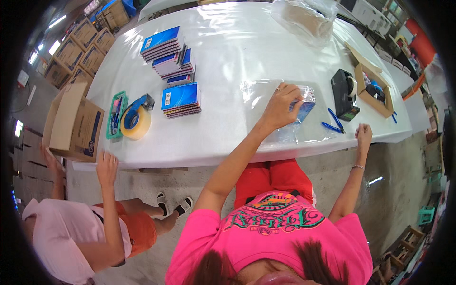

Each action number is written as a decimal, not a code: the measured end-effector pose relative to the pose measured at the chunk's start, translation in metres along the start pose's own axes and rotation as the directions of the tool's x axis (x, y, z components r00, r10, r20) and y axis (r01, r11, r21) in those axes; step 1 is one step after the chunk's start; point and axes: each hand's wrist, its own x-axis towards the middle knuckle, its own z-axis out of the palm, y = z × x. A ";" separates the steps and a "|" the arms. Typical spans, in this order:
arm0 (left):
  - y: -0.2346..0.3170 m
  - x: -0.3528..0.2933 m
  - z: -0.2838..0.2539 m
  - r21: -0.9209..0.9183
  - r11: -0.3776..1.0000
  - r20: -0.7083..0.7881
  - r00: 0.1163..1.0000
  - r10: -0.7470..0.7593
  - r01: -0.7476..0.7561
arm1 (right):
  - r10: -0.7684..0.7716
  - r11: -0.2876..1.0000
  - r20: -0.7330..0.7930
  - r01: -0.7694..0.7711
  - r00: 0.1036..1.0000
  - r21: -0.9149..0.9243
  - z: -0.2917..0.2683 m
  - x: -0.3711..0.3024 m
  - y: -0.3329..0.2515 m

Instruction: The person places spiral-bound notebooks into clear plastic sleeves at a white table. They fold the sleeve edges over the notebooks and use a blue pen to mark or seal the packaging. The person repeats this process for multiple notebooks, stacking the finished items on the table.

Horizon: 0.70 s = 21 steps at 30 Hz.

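Indoors, a worker's left hand (284, 99) bends over blue notebooks (308, 105) in clear plastic (256, 97) on the white surface (228, 52), any pinch impossible to tell; the right hand (364, 135) curls closed near blue pliers (335, 124).

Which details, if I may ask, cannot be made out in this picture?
All in the head view:
1) Left side of the blue bundle: hidden behind the left hand.
2) Palm of the right hand, and whether it holds anything: hidden by curled fingers.
3) Contents of the brown carton: hidden by its walls and flaps.
4) Co-worker's head: cut off by the dark rim.
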 end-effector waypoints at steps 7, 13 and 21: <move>-0.009 -0.001 0.005 0.086 0.994 -0.026 0.998 0.065 -0.063 | -0.063 0.881 0.363 -0.119 0.930 0.458 0.064 -0.071 -0.152; -0.002 0.000 0.007 0.064 0.998 -0.043 0.999 0.020 -0.017 | -0.056 0.824 0.369 -0.166 0.928 0.542 0.108 -0.118 -0.214; 0.000 -0.002 0.007 0.069 0.998 -0.028 1.000 0.001 0.001 | -0.124 0.903 0.295 -0.015 0.947 0.429 0.135 -0.126 -0.214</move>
